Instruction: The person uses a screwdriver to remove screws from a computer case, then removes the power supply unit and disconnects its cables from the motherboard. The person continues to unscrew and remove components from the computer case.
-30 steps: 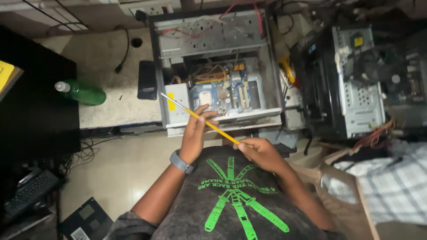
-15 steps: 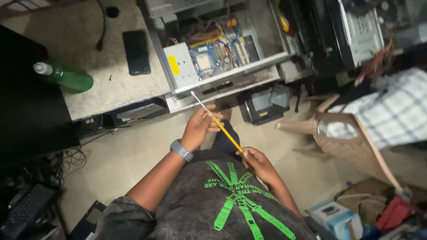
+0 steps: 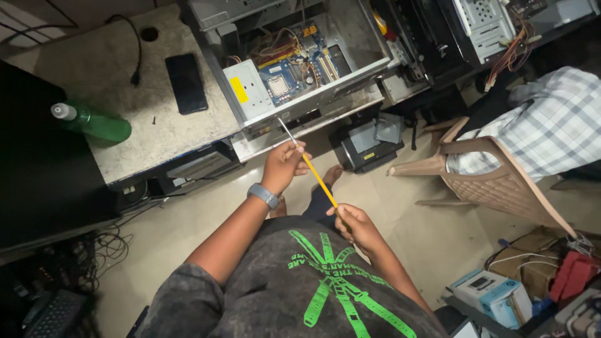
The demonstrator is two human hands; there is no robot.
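Both hands on yellow screwdriver (image 3: 318,177): right hand (image 3: 355,226) gripping handle end, left hand (image 3: 285,164) pinching shaft, seemingly. Open computer case (image 3: 300,62) just beyond tip.

The light is dim and warm, strongest on the grey desk (image 3: 125,131) and the open computer case (image 3: 300,69). The left side and the corners fall into deep shadow. Straight edges bend near the frame borders. The focus is mostly sharp.

Glossy yellow plastic screwdriver handle (image 3: 320,181), bare metal shaft (image 3: 287,131)
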